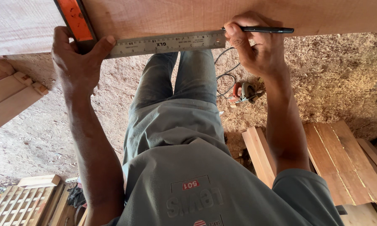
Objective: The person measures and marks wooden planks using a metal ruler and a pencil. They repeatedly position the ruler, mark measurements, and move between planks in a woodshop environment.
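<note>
Steel try-square with orange-faced stock (163,43): flat on reddish wooden board (188,14), blade's long axis 9-to-3 o'clock, stock at 9. Left hand (77,62): clenched on stock. Right hand (257,46): pinching slim black pen (266,29), tip at blade's 3 o'clock end, barrel pointing 3.

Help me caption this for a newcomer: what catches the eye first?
First, the metal square pressed along the edge of the wooden board at the top, steadied by the left hand. Next, the right hand holding a black pen at the square's end. Below lies a sawdust floor with a circular saw.
</note>
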Demonstrator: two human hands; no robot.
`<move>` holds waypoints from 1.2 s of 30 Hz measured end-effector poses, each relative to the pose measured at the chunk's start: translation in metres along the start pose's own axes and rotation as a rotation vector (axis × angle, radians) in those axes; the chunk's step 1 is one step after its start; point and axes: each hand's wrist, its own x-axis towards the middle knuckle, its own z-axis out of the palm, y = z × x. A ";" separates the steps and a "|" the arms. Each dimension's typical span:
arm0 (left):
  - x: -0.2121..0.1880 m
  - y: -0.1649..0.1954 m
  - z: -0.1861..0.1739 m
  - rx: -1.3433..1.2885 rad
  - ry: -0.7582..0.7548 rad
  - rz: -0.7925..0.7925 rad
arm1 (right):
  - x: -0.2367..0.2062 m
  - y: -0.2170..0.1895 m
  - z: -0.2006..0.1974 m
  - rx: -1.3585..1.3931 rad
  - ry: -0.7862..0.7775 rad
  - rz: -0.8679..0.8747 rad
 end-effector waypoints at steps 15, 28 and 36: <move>-0.001 0.002 0.000 -0.024 -0.008 0.007 | -0.001 -0.001 -0.001 0.049 -0.047 0.029; 0.000 0.002 0.001 -0.022 -0.006 0.025 | 0.002 -0.004 0.003 0.051 -0.022 -0.018; 0.002 0.005 0.001 -0.006 0.008 0.019 | 0.001 0.000 0.003 0.067 -0.053 -0.020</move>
